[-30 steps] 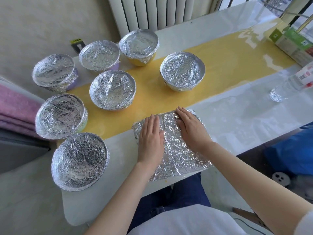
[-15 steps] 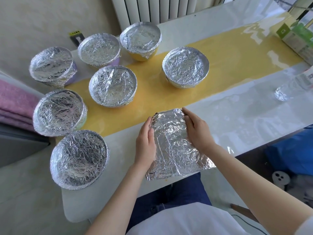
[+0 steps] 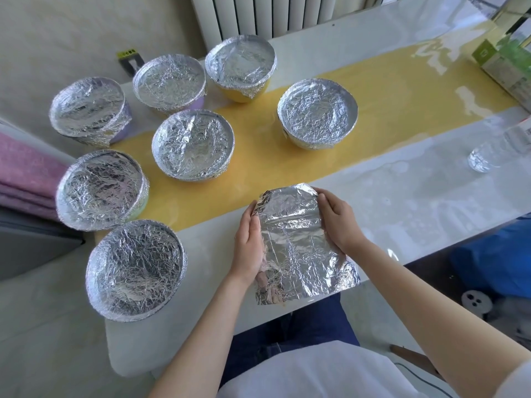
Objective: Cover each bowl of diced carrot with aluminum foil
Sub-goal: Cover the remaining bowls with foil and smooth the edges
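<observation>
Whereas pressing it flat under two open palms a second ago, now gathers the crumpled silver sheet of aluminium foil [image 3: 296, 242] inward along its long sides; narrower than before, edges lifted, still at the front of the glossy white table [image 3: 416, 202] with the near end overhanging; grips one side with the left hand [image 3: 248, 239], fingers curled round the left edge; pinches the other with the right hand [image 3: 337, 222], thumb on top near the far corner, fingers tucked beneath; so smoothing has given way to folding or picking up. Touches no bowl; sits well apart from the nearest. Beyond and to the left, seven round foil-capped bowls [image 3: 135, 268], on and beside the yellow table runner [image 3: 373, 99]; all unmoved, each wrapped over the rim; no diced carrot to be seen under the covers; no bare bowl anywhere in view. Judging from that, looks like covering is done and this sheet is spare; probably being folded away, though may yet serve a bowl out of frame.
</observation>
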`<control>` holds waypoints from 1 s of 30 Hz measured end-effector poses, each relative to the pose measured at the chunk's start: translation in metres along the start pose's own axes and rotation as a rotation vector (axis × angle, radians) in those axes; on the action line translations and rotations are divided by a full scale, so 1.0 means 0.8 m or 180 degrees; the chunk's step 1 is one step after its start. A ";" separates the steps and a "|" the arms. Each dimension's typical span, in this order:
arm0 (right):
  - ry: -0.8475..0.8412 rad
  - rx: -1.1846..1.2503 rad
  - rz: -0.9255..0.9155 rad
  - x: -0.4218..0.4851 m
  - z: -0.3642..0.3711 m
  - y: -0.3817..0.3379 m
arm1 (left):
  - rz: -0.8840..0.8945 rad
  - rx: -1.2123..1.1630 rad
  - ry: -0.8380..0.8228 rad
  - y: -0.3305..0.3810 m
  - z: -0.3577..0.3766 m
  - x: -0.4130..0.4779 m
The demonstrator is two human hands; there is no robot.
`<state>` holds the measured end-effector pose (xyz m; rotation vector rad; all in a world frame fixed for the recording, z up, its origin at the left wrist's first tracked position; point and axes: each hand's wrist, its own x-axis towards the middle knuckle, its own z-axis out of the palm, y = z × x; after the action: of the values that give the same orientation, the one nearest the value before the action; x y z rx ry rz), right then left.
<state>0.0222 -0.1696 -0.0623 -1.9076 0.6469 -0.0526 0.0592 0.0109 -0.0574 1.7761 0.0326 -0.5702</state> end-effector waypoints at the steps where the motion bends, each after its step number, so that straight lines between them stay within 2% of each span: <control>1: -0.0018 -0.0022 -0.0010 -0.001 0.000 -0.001 | -0.0009 -0.0007 -0.0012 0.000 0.000 0.001; 5: -0.0049 -0.0153 -0.0109 -0.004 -0.003 -0.007 | 0.0150 0.0018 -0.0059 0.004 -0.001 -0.004; 9: -0.0458 -0.0519 -0.0148 -0.004 -0.010 -0.016 | 0.0207 0.0018 0.0052 -0.002 -0.001 -0.003; 12: -0.0396 -0.1202 -0.0736 -0.005 -0.015 -0.015 | 0.0379 0.0594 0.0188 -0.007 -0.004 -0.002; 15: -0.0438 -0.1687 -0.1656 0.001 -0.014 -0.022 | 0.1459 0.1502 0.0288 0.006 -0.009 0.001; 17: -0.0689 -0.1847 -0.1885 0.009 -0.010 -0.027 | 0.2207 0.2049 0.0209 0.012 -0.007 0.012; 18: -0.0786 -0.1906 -0.1920 0.014 -0.008 -0.028 | 0.2324 0.2185 0.0096 0.014 -0.006 0.019; 21: -0.0781 -0.1813 -0.1777 0.023 -0.004 -0.032 | 0.2225 0.2360 -0.0198 0.014 -0.002 0.034; 23: -0.0678 -0.1548 -0.1556 0.025 -0.003 -0.034 | 0.1974 0.2064 -0.0272 0.017 -0.001 0.037; 26: -0.0572 -0.1212 -0.1306 0.029 0.000 -0.038 | 0.1463 0.1352 -0.0200 0.027 -0.001 0.039; 30: -0.0556 -0.1251 -0.1211 0.033 0.001 -0.039 | 0.1216 0.1085 -0.0027 0.035 -0.001 0.038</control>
<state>0.0578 -0.1720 -0.0419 -2.3637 0.1752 0.0005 0.0953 -0.0048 -0.0442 2.0415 -0.4239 -0.3165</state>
